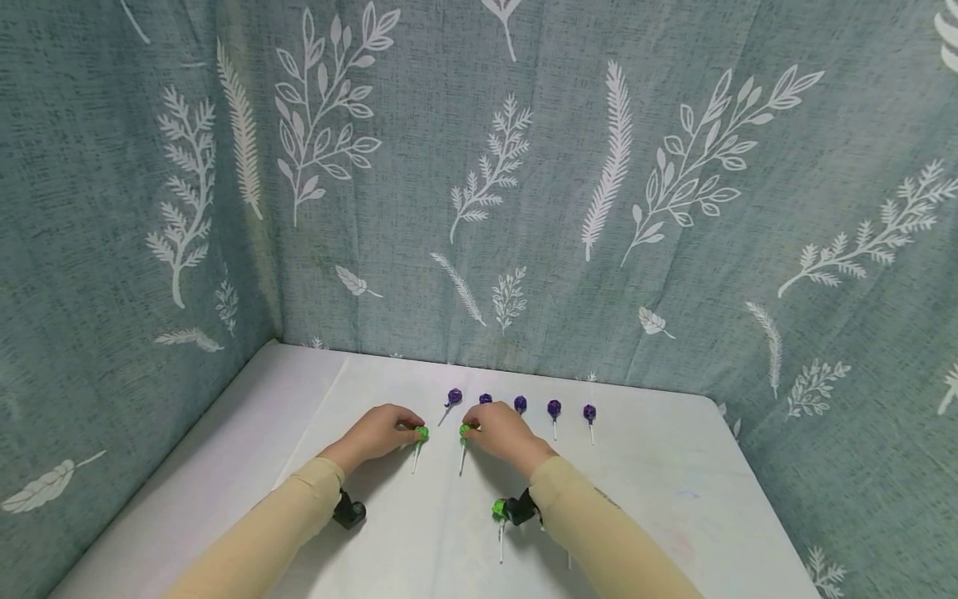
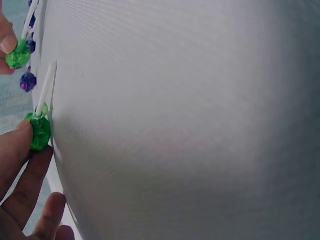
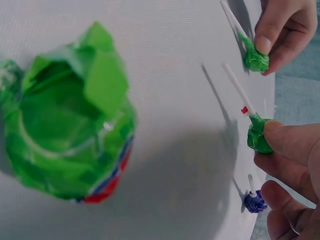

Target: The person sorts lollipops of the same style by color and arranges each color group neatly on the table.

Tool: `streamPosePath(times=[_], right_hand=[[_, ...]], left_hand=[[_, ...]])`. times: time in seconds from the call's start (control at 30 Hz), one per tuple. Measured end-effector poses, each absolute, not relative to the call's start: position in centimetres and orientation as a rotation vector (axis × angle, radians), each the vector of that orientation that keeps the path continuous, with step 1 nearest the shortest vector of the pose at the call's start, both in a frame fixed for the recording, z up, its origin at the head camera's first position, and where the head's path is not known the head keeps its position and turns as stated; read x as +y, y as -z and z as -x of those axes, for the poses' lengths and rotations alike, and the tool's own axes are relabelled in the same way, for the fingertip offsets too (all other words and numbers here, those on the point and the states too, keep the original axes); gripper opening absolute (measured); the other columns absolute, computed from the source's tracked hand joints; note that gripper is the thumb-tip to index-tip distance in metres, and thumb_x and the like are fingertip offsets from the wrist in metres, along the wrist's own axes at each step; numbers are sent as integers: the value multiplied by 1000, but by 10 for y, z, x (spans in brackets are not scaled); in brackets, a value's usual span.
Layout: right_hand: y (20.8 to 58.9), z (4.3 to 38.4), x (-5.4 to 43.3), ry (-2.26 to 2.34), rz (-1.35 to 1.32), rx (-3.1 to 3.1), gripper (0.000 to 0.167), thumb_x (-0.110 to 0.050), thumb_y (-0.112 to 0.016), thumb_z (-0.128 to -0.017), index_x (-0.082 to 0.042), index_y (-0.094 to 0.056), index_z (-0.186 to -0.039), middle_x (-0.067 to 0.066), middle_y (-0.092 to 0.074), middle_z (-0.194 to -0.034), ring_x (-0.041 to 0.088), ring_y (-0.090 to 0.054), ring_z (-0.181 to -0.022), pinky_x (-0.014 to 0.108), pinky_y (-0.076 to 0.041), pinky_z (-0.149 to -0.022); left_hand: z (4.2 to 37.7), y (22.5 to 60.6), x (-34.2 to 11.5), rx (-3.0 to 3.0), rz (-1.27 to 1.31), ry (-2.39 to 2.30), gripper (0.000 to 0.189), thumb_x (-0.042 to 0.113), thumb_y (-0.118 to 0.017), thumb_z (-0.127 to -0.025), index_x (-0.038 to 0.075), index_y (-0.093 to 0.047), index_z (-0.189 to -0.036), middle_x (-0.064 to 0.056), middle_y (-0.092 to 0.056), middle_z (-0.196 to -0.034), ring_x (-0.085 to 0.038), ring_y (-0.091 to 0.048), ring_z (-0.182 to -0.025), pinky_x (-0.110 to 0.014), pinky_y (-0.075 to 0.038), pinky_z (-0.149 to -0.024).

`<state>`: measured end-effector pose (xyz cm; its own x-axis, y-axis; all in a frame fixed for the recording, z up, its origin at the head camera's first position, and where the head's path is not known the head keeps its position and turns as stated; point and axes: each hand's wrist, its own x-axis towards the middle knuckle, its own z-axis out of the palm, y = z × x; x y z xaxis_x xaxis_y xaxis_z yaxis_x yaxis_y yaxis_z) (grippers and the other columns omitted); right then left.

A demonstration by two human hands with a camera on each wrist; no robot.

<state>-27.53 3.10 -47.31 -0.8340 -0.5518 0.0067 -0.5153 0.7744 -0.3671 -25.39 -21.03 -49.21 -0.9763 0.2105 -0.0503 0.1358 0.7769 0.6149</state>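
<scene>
My left hand [image 1: 380,433] pinches the green wrapped head of a lollipop [image 1: 422,434] between thumb and finger, its white stick pointing toward me. A little to the right, my right hand [image 1: 503,433] pinches a second green lollipop [image 3: 259,137] by its head in the same way. That one's stick stands off the white surface over its shadow in the right wrist view. Just behind the hands lies a row of purple lollipops [image 1: 554,408], one partly hidden by my right hand. A third green lollipop [image 1: 500,509] lies below my right wrist.
The white table [image 1: 674,482] meets a grey-green curtain [image 1: 419,249] with white leaf prints at the back and sides. Another white stick [image 1: 570,561] shows beside my right sleeve, its head hidden. Black wrist cameras [image 1: 349,510] hang under both forearms.
</scene>
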Motion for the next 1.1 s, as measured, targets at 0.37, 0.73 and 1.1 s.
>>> streamPosePath(times=[0.37,0.73,1.1], right_hand=[[475,271,27,472,834,2865,20,-24,-72,-93,-14,-75,-110,-3,-70,-96,13,-64,-89,32,-51,-80],[478,274,25,442,848,2878,22,-26,-71,-93,-15,-74,-113,-3,-70,-98,13,-64,-90,31,-51,-80],[476,275,26,468,848,2861,27,-25,-70,-94,-13,-72,-118,1,-71,-107,17,-65,-100,33,-51,-85]], left_hand=[[254,495,-210,2849,-287,-976,23,25,-76,-89,15,-76,-110,3,-70,-102,-19,-63,-99,-41,-51,-85],[257,496,-210,2862,-286,-987,22,25,-76,-89,17,-76,-109,5,-70,-101,-16,-63,-97,-40,-51,-85],[255,495,-211,2864,-284,-970,23,24,-76,-88,16,-76,-110,4,-69,-102,-18,-63,-98,-41,-51,-85]])
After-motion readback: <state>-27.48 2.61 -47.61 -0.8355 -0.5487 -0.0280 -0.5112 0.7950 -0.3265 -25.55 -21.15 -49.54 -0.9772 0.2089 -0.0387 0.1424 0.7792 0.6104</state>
